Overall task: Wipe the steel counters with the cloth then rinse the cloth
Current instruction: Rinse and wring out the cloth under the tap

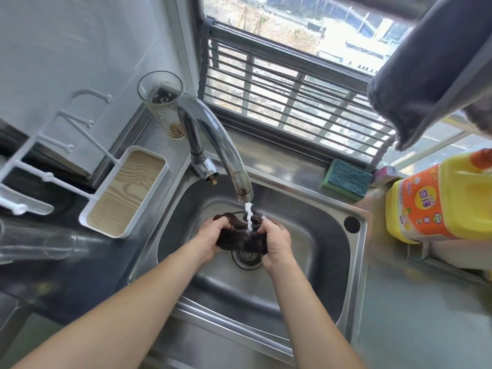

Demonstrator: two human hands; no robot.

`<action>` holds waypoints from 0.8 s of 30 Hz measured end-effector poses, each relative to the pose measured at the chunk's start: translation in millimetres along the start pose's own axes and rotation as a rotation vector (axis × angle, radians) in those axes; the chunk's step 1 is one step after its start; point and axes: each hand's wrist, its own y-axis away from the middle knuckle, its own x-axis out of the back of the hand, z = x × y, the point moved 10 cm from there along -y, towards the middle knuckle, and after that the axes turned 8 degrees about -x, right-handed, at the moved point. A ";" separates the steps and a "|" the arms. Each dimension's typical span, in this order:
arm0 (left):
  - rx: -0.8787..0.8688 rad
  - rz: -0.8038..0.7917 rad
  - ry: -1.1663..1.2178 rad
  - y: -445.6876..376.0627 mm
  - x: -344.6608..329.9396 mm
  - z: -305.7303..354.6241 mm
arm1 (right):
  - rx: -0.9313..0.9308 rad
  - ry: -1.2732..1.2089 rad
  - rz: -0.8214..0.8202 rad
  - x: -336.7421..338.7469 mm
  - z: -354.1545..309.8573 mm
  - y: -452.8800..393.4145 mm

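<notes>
A yellow detergent jug (pixel 442 198) is seen at the right edge on the steel tabletop (pixel 415 315); its orange label carries a round emblem with script that cannot be read clearly, and small printed badges below it are too fine to make out. A tall clear glass (pixel 163 102) is stood behind the faucet (pixel 221 145) in the corner; a dark printed mark is visible on its wall, and a little brownish residue is held at its bottom. A white tray with a wood-grain base (pixel 127 191) is placed to the left of the sink (pixel 354 262), with nothing seen lying in it, and white rack pegs (pixel 66 147) reach over its near end. A second clear glass (pixel 40 243) is laid on its side at the far left, blurred. A green and yellow sponge (pixel 346 179) is set on the ledge behind the sink, below the barred window (pixel 292 83), and a grey towel (pixel 426 70) is hung at the upper right.

The dark cloth (pixel 241 239) is held bunched over the drain strainer (pixel 246 258), inside the sink basin, directly under the running stream of water (pixel 249 217). The left hand (pixel 210 237) is curled round the cloth's left end, and the right hand (pixel 274 242) is curled round its right end, so that the cloth is gripped between both.
</notes>
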 end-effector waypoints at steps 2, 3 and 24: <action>0.017 0.028 -0.005 1.3 -0.2 1.3 | -0.112 -0.045 -0.120 -12.0 11.6 4.2; 0.040 0.035 -0.029 3.3 -1.1 0.5 | -0.127 -0.052 -0.151 -15.4 14.7 5.8; -0.029 -0.102 -0.072 -1.7 -9.8 -14.8 | -0.076 0.308 0.017 -5.2 33.0 1.3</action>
